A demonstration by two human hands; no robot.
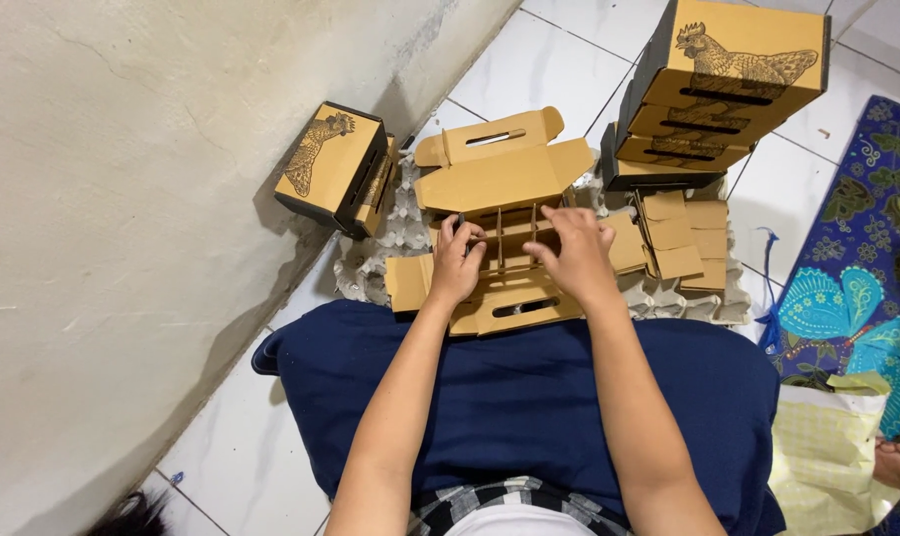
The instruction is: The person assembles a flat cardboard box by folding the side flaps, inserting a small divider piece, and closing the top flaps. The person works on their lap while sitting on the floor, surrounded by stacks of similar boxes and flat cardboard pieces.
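Nearest my lens: a checked waistband and a dark blue cloth (529, 397) spread over the lap, both forearms running up across it toward the work.

Item, left hand (456, 262): I see it palm down, fingers curled over the near-left part of an unfolded cardboard box (500, 179), fingertips pressing at the upright divider strips (510, 243) in its middle. Gripping the cardboard, not flat.

Item, right hand (575, 250): palm down, fingers bent and spread over the dividers just right of the left hand, thumb turned inward. It presses on the card; I cannot tell whether it pinches a strip or only holds it down.

Item, the open box: lies flat at the far edge of the lap, lid flaps with a slot handle folded away from me, a second slotted flap (519, 308) resting on the blue cloth.

Item, grey egg trays (371, 273): under the box, their bumpy rims showing left and right.

Item, loose cardboard inserts (680, 241): stacked on the tray just right of the right hand.

Item, finished boxes with a rooster drawing: one (333, 167) left by the wall, a stack (728, 84) far right.

Edges and room: rough plaster wall (123, 199) closes the left side; white floor tiles (539, 69) lie open beyond the box, between the two groups; a patterned blue mat (867, 268) borders the right, with a yellow checked cloth (827, 447) near it.
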